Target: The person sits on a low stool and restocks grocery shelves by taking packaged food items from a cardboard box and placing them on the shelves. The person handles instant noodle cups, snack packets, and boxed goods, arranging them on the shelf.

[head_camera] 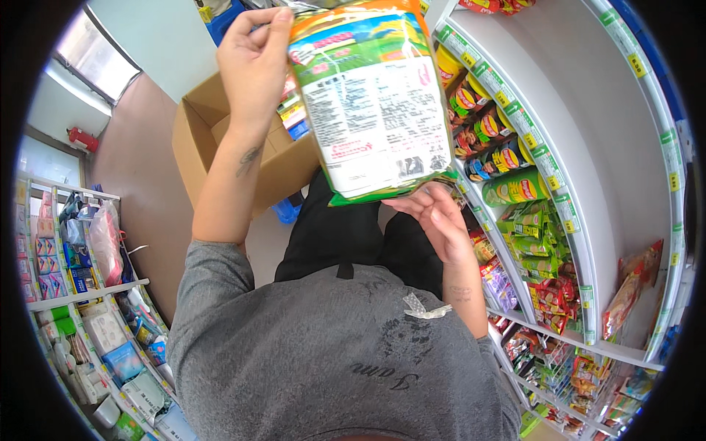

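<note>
A shiny plastic food bag (pixel 380 110) is raised in front of me, its printed back panel towards me. The panel is white with small writing, framed in green, blue and orange. My left hand (pixel 256 60) pinches the bag's upper left edge between thumb and fingers. Below it, my right hand (pixel 438 218) has its palm turned up and its curled fingers against the bag's lower right edge; some fingertips are hidden there. Behind the bag, an open cardboard box (pixel 204 143) stands on the floor, and packets (pixel 292 113) show inside it.
To my right rises a shelf unit (pixel 584 264) with chip canisters (pixel 504 157), green snack bags (pixel 532 240) and red packets (pixel 551 300). A red bag (pixel 631 297) leans on its upper shelf. At left are household-goods shelves (pixel 88 295). A fire extinguisher (pixel 83 139) stands by the wall.
</note>
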Motion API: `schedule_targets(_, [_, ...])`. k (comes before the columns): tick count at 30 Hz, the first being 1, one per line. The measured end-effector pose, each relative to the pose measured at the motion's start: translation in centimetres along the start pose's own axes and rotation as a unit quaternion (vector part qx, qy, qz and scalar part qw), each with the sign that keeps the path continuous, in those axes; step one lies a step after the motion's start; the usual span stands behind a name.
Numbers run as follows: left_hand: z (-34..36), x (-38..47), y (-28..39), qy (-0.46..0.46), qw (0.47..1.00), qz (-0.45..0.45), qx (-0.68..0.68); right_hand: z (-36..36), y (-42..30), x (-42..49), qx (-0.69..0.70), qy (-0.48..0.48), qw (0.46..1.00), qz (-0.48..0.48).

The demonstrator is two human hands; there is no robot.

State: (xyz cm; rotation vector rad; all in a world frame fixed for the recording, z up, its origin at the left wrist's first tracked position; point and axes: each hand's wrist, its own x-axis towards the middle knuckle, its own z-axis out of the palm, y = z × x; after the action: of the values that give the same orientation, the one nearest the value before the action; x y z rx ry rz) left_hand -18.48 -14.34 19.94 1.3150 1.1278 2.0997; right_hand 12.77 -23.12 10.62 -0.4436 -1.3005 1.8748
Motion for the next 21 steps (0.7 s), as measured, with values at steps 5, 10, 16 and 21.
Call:
schedule_targets(5, [2.7, -2.1, 0.9, -0.027, 0.999, -0.04, -0.014, 0.7, -1.6, -1.5, 0.059, 0.015, 0.998, -0.028])
schedule_targets(10, [5.8, -4.7, 1.0, -0.021, 0.996, -0.049, -0.074, -0.5, -0.5, -3.8, 0.116, 0.113, 0.984, -0.078])
schedule_targets(16, [7.6, -11.1, -3.2, -0.052, 0.999, 0.004, -0.008, -1.3, 0.6, -6.1, 0.095, 0.293, 0.939, -0.151])
schedule_targets(21, [5.3, -16.9, -8.1, -0.145, 0.97, -0.037, 0.194, -1.9, -3.3, -13.2, -0.047, 0.396, 0.894, -0.204])
